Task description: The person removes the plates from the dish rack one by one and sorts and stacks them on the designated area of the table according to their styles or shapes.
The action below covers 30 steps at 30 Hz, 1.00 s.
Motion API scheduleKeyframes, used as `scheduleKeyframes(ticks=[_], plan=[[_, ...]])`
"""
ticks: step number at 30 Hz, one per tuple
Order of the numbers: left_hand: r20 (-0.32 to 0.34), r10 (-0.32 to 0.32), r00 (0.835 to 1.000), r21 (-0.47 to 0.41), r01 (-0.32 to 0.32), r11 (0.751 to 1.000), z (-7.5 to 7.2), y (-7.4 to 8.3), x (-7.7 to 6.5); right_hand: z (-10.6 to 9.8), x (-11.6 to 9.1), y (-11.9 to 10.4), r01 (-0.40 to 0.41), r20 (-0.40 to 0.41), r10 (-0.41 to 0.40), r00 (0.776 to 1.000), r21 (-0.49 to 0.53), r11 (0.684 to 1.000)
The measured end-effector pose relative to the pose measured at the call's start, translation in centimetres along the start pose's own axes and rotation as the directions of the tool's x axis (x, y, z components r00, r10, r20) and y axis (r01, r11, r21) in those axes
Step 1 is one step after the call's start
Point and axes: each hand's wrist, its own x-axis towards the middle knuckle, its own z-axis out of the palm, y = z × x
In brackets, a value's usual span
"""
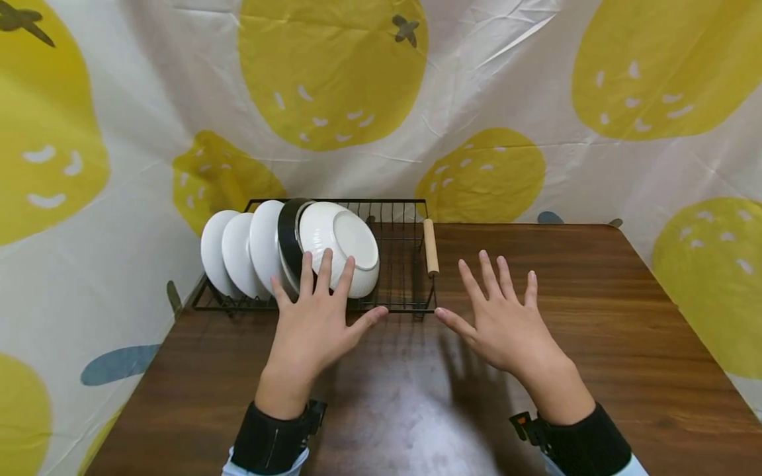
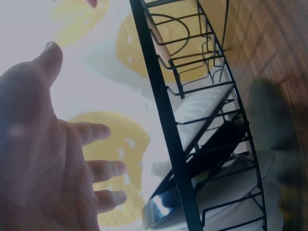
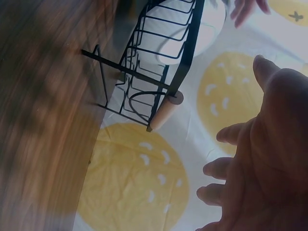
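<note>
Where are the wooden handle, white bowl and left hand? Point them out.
Wooden handle [image 1: 431, 248], head view: its middle.
White bowl [image 1: 351, 233], head view: its round base.
Left hand [image 1: 313, 324], head view: its back.

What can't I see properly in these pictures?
White bowl: its inside, turned away in the head view.
Black dish: mostly behind the white bowl, head view.
Right hand: right wrist view's bottom edge cuts most of its little finger.
Left hand: mostly past that view's top edge.

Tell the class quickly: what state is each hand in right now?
Left hand: open and spread, holding nothing.
Right hand: open and spread, holding nothing.
</note>
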Motion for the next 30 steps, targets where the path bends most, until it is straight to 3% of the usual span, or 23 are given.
scheduleKeyframes(ticks=[18,20,22,24,25,28,30], plan=[[0.018,-0.028,0.999,-0.039,0.029,0.999,-0.1,-0.7,-0.2,-0.1,1.1,-1.5,0.057,0.000,-0.057,0.998,-0.031,0.998],[0.004,-0.038,0.999,-0.049,0.038,0.998,0.0,-0.6,-0.1,-0.1,1.2,-1.6,0.059,0.004,-0.059,0.998,-0.029,0.998],[-0.055,-0.059,0.997,-0.071,0.055,0.996,0.1,-0.6,0.0,0.0,1.2,-1.7,0.063,0.009,-0.063,0.998,-0.027,0.998],[-0.170,-0.102,0.980,-0.136,0.079,0.988,0.3,-0.6,0.3,0.0,1.3,-1.9,0.066,0.015,-0.066,0.998,-0.024,0.998],[-0.234,-0.134,0.963,-0.183,0.092,0.979,0.3,-0.7,0.5,0.0,1.3,-1.9,0.066,0.018,-0.066,0.998,-0.023,0.998],[-0.402,-0.249,0.881,-0.344,0.106,0.933,0.5,-0.9,1.5,0.1,1.4,-2.0,0.068,0.027,-0.067,0.997,-0.019,0.998],[-0.444,-0.315,0.839,-0.423,0.114,0.899,0.6,-1.2,2.2,0.2,1.5,-2.1,0.067,0.034,-0.067,0.997,-0.018,0.998]])
